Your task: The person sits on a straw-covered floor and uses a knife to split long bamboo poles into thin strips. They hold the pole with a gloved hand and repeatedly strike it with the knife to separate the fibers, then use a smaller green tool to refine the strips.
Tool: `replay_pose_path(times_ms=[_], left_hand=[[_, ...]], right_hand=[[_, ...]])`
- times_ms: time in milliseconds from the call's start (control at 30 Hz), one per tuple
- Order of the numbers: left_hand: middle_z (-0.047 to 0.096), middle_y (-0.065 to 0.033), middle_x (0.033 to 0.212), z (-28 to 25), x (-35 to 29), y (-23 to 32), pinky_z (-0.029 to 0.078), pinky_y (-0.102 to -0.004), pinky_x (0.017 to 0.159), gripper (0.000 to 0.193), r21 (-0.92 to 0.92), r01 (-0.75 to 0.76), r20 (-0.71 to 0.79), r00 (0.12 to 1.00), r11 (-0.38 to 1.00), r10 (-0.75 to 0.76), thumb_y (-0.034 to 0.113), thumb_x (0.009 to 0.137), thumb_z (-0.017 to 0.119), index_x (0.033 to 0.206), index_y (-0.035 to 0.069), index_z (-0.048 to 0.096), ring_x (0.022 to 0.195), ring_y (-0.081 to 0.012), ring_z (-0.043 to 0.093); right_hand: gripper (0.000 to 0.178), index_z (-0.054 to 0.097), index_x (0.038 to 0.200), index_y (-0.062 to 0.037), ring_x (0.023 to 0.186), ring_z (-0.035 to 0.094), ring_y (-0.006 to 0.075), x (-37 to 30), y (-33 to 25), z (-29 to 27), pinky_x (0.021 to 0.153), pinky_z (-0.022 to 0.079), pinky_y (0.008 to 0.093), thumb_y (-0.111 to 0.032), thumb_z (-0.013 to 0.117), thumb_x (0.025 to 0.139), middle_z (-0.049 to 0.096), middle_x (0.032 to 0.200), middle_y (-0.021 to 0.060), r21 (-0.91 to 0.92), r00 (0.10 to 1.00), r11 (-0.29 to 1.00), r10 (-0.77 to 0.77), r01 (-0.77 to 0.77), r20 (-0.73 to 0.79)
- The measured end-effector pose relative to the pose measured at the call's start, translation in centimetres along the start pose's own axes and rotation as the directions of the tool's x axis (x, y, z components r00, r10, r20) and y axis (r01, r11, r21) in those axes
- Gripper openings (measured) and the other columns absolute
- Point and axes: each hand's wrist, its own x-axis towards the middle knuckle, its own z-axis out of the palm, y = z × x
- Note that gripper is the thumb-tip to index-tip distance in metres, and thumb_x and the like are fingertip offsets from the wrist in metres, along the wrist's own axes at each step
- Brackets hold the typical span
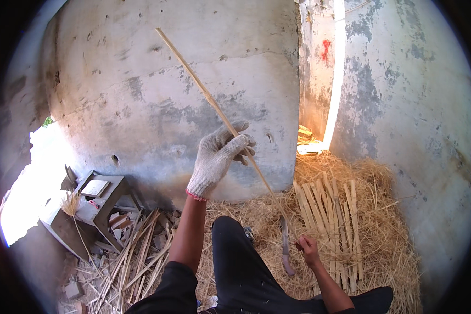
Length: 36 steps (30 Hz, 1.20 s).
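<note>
The long, pale strip (220, 111) is held up in the air on a slant, its upper end in front of the wall and its lower end above the straw (390, 225), well in from the straw's right edge. The gloved left hand (213, 159) pinches it beyond the middle of the slope, the fingers bent and the thumb pressing it; the bare right hand (309, 250) has its fingers curled, apparently closed on the lower end, though the tip itself is hidden. The strip looks like split bamboo or wood: it should be very light, fairly stiff yet springy, and liable to whip or crack if bent hard near an end. Its faces look dry, so slipping seems a small worry, but the split edges may be sharp or throw splinters, which makes the glove the better side for sliding along it. A firm hold at the end with a loose pinch partway up should steady the length. Just beside the right hand a knife (285, 246) lies on the straw, best kept clear of bare fingers, and a row of similar strips (355, 209) lies nearer the straw's right edge.
</note>
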Motion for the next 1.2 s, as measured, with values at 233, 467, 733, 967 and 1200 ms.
replay_pose_path(times_ms=[233, 467, 733, 967, 1200], left_hand=[[0.07, -0.0156, 0.103, 0.2, 0.1, -0.2, 0.059, -0.0306, 0.073, 0.044, -0.034, 0.038, 0.103, 0.994, 0.999, -0.034, 0.012, 0.096, 0.057, 0.133, -0.01, 0.049, 0.089, -0.0237, 0.071], [0.068, -0.017, 0.108, 2.2, -0.8, -2.5, 0.059, -0.0316, 0.078, 0.048, -0.116, 0.148, 0.22, 0.968, 0.982, -0.12, 0.01, 0.096, 0.058, 0.138, -0.008, 0.043, 0.095, -0.0229, 0.069], [0.07, -0.0096, 0.092, 6.8, -13.9, -9.4, 0.053, -0.0271, 0.074, 0.029, 0.118, 0.253, 0.41, 0.868, 0.96, -0.279, 0.022, 0.096, 0.064, 0.105, -0.005, 0.065, 0.081, -0.0126, 0.066], [0.031, 0.0086, 0.05, -1.1, -13.2, -5.8, 0.031, -0.0222, 0.031, 0.058, -0.025, 0.064, -0.569, 0.82, 0.998, -0.066, 0.057, 0.101, 0.036, 0.116, 0.006, 0.059, 0.038, -0.0035, 0.032], [0.028, 0.0087, 0.05, -12.0, -22.9, -16.2, 0.019, -0.0233, 0.03, 0.05, 0.129, 0.567, -0.852, 0.483, 0.814, -0.201, 0.046, 0.102, 0.034, 0.095, 0.007, 0.065, 0.037, -0.0048, 0.026]], right_hand=[[0.018, 0.059, 0.104, -0.0015, 0.065, 0.055, 0.0105, -1.0, 3.1, -0.9, 0.064, 0.046, 0.0258, -0.013, 0.066, 0.092, 0.059, 0.074, 0.0021, -0.343, 0.974, 0.926, -0.204, 0.161, -0.094], [0.02, 0.062, 0.082, 0.0, 0.053, 0.043, 0.0121, -0.9, -0.9, 0.3, 0.05, 0.036, 0.0317, -0.018, 0.066, 0.091, 0.047, 0.057, 0.0055, -0.486, 0.943, 0.842, -0.317, 0.233, -0.097], [0.022, 0.067, 0.098, 0.0004, 0.06, 0.053, 0.0097, -3.6, -8.6, 5.1, 0.057, 0.043, 0.0269, -0.021, 0.064, 0.094, 0.058, 0.067, 0.0051, -0.129, 0.953, 0.989, -0.026, 0.068, 0.302], [0.03, 0.067, 0.108, 0.0004, 0.081, 0.067, 0.0174, -2.7, -8.8, 3.9, 0.075, 0.052, 0.0307, -0.026, 0.056, 0.099, 0.069, 0.084, 0.0104, -0.279, 0.968, 0.933, -0.185, 0.227, 0.167], [0.031, 0.066, 0.098, 0.0011, 0.07, 0.068, 0.0145, -0.7, -4.5, 0.1, 0.065, 0.051, 0.0284, -0.028, 0.054, 0.099, 0.069, 0.079, 0.0095, -0.346, 0.987, 0.937, -0.007, -0.048, -0.158]])
